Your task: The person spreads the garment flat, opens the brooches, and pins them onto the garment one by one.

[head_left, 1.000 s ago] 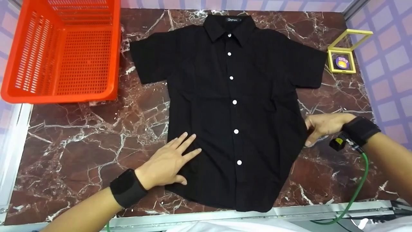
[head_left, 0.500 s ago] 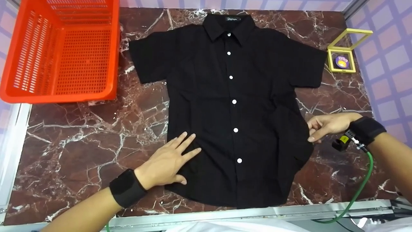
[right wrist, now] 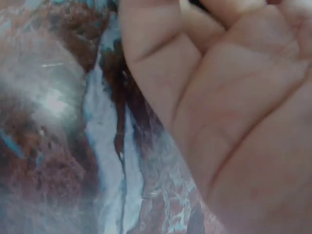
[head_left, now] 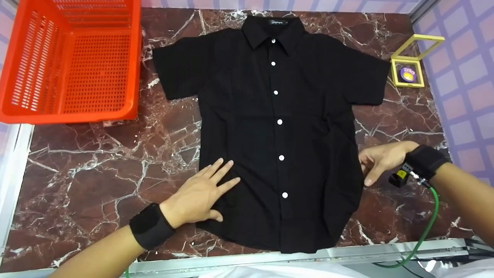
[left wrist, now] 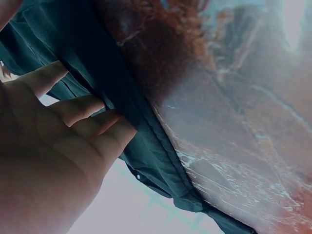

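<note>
A black short-sleeved shirt (head_left: 247,139) with white buttons lies front up, its collar at the far side. On its lower left part rests my left hand (head_left: 195,199), fingers spread; in the left wrist view those fingertips touch the dark cloth (left wrist: 141,126). At the shirt's right side edge, my right hand (head_left: 384,160) has its fingers curled at the cloth, the thumb tip lying outside the edge. The fingertips are partly hidden by the cloth. The right wrist view shows only the palm (right wrist: 243,107) and curled fingers, without the shirt.
A red plastic basket (head_left: 133,88) stands at the far left. On the right, a small yellow-framed box (head_left: 420,79) has its lid raised and a purple round item (head_left: 408,74) inside. A green cable (head_left: 430,224) hangs from the right wristband. Marbled table (head_left: 96,173) surrounds the shirt.
My right hand went slightly right, then back left and a little nearer; the shirt's lower right side bulged outward and drew back with it. My left hand has stayed on the cloth.
</note>
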### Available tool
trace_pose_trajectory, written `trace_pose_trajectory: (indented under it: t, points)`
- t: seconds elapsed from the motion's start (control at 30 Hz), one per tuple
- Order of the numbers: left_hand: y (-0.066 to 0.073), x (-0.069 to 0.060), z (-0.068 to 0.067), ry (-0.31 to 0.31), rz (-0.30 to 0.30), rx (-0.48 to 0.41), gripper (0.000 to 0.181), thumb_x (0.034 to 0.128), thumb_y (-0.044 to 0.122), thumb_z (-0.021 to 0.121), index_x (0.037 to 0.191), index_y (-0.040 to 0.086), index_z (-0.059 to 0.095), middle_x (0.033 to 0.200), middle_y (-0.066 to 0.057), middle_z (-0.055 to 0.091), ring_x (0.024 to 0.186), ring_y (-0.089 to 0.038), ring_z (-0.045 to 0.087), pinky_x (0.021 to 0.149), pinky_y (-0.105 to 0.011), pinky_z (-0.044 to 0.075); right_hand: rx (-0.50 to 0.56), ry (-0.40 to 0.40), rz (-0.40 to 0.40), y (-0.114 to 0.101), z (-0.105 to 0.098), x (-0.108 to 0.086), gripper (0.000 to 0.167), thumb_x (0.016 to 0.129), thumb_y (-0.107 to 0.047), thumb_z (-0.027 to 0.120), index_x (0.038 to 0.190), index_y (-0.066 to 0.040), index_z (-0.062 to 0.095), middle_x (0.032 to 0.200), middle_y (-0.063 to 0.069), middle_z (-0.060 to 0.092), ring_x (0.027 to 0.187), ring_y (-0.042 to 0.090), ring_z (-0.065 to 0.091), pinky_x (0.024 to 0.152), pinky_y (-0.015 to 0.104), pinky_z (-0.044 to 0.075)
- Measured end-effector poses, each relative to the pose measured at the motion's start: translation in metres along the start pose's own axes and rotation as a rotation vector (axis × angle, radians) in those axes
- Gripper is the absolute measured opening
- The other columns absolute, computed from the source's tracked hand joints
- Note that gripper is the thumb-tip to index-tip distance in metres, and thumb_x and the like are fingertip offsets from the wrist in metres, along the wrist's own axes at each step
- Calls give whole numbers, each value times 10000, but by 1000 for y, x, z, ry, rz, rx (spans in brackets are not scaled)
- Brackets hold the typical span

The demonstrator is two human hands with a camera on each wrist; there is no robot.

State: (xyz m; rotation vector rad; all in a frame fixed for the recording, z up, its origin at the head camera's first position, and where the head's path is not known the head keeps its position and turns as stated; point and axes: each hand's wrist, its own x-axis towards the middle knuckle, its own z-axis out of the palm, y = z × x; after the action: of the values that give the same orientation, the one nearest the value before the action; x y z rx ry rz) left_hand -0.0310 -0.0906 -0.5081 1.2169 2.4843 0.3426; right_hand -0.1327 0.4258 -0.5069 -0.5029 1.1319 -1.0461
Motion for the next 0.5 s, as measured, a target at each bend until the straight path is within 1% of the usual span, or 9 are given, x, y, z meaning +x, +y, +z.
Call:
trace_pose_trajectory:
  t: [0.07,0.13,0.2,0.23,0.33,0.4,0.47,0.5]
  points:
    - [0,0,0,1,1,4,970,720,497,871,1512,109,466,1626,-236,225,1486,-453,208,1151,-537,309,-51,45,87,-2,2,1,263,929,65,639,1174,159,617,1065,77,745,902,74,660,767,205,535]
    - [-1,-1,1,5,-1,8,971,720,505,868,1511,110,467,1626,-236,225,1485,-453,210,1151,-535,309,-112,87,167,-3,3,2,226,923,18,672,1111,142,657,974,44,753,790,30,618,681,165,498]
    - [-1,0,1,5,0,9,974,717,509,868,1511,110,468,1626,-235,225,1485,-452,212,1150,-534,312,-149,111,216,-1,6,2,191,926,-18,684,1048,129,686,892,109,754,720,21,589,632,151,460]
    - [-1,0,1,6,-2,7,976,715,507,870,1511,111,468,1627,-234,224,1485,-451,212,1149,-535,313,-161,115,232,1,8,1,182,932,-29,680,1030,123,698,867,166,748,695,20,576,617,148,442]
    - [-1,-1,1,6,-6,1,979,709,506,873,1509,109,471,1628,-232,221,1486,-449,211,1148,-534,316,-148,94,253,6,11,0,195,966,-41,636,1037,129,698,872,348,680,661,25,535,591,150,367]
    - [-1,-1,2,8,-6,2,982,704,508,875,1507,110,474,1628,-231,222,1487,-447,210,1149,-530,316,-128,78,254,10,12,-1,218,990,-47,602,1041,147,684,869,415,627,655,34,537,598,155,351]
    - [-2,0,3,13,-2,9,985,701,519,873,1506,112,477,1627,-229,226,1487,-445,213,1150,-523,317,-101,71,260,14,14,-4,238,1005,-51,577,1044,166,668,857,439,603,682,52,586,634,166,389]
    - [-2,1,3,16,1,13,985,700,524,872,1504,112,480,1625,-230,231,1486,-444,217,1149,-521,319,-91,74,265,16,16,-5,245,1008,-54,573,1037,171,664,850,448,592,679,58,606,664,166,427]
